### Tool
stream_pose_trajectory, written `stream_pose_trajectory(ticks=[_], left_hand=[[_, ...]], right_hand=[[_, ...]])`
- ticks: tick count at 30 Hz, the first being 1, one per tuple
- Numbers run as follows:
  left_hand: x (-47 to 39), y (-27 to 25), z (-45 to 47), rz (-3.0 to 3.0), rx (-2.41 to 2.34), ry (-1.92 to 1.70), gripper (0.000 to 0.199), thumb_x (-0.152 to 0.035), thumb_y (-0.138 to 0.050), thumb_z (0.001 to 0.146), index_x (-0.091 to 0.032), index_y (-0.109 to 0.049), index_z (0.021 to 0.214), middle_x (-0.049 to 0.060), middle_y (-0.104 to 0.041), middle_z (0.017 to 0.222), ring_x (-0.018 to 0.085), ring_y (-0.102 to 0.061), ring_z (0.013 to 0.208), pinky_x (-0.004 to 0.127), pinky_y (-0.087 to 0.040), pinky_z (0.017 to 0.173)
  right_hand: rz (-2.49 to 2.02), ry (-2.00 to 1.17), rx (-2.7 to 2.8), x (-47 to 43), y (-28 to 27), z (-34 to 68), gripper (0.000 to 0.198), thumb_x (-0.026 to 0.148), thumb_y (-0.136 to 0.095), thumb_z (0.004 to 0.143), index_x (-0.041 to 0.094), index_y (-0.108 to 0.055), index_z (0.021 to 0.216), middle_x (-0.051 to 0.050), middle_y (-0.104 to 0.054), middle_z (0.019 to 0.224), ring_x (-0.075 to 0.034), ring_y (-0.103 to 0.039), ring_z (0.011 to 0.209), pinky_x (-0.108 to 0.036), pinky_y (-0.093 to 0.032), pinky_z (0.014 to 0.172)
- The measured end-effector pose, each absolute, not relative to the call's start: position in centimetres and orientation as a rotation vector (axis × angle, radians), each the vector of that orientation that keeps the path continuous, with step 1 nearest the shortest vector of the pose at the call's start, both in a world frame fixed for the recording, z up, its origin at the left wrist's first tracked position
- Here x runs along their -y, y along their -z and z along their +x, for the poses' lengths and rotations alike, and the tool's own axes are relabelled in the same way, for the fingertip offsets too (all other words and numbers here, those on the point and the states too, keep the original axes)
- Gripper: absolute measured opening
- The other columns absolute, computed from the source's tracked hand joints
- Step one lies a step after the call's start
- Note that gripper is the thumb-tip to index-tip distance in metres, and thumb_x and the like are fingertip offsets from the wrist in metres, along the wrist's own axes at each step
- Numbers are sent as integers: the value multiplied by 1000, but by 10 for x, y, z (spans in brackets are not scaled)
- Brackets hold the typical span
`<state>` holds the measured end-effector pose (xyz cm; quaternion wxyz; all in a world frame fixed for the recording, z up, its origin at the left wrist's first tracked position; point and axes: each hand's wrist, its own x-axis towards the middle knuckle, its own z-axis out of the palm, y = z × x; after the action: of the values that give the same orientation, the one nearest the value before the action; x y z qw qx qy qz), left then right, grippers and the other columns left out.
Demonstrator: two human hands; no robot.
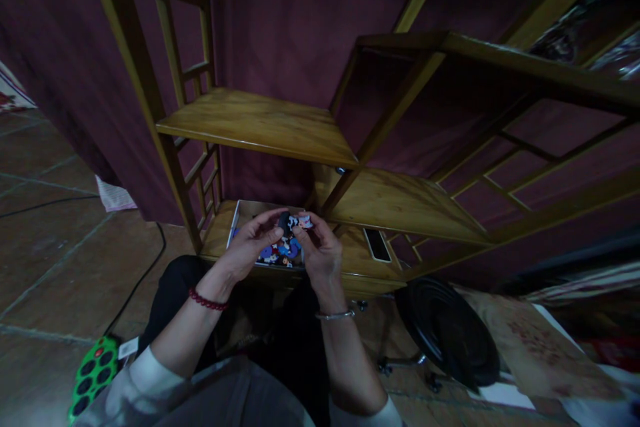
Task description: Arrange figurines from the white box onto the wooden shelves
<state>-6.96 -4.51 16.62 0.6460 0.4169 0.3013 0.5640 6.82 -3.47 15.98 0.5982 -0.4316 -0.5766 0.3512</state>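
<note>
Close together above a box, both of my hands grip one small cartoon figure [293, 221], black at its left end and white and pink at its right. My left hand [255, 240], with a dark red bead bracelet on the wrist, is closed on the black end. On the other end, the thumb and fingers of my right hand [317, 247] are pinched; a silver bangle circles that wrist. Just beneath is an open white-edged box [245, 211] on the lowest shelf. Several small colourful pieces [280, 252] in blue, purple, red and white lie in it, partly hidden by my hands.
A wooden shelf unit [260, 123] surrounds the work spot, with boards above and to the right. A phone [377, 245] lies right of the box. On the floor are a green power strip [93, 377] at left and a black round stool [447, 333] at right.
</note>
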Motion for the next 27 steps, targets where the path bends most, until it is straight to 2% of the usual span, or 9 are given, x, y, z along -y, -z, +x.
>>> stream_pose_trajectory(ticks=[12,27], left_hand=[[42,-162,-65,853,-689,-1290,40,-25,-72,66,-18,-64,104,5,-64,99,14,-57,87,27,-42,81],[42,-161,-61,786,-682,-1262,36,-29,-74,62,-16,-66,95,4,-65,91,12,-59,76,25,-45,74]], right_hand=[[-1017,-659,1490,35,-158,74,21,29,-58,78,22,-63,96,-4,-65,95,-17,-60,88,-31,-49,81],[-1033,-614,1576,36,-156,80,20,30,-57,79,25,-62,97,-2,-65,95,-17,-61,86,-30,-50,78]])
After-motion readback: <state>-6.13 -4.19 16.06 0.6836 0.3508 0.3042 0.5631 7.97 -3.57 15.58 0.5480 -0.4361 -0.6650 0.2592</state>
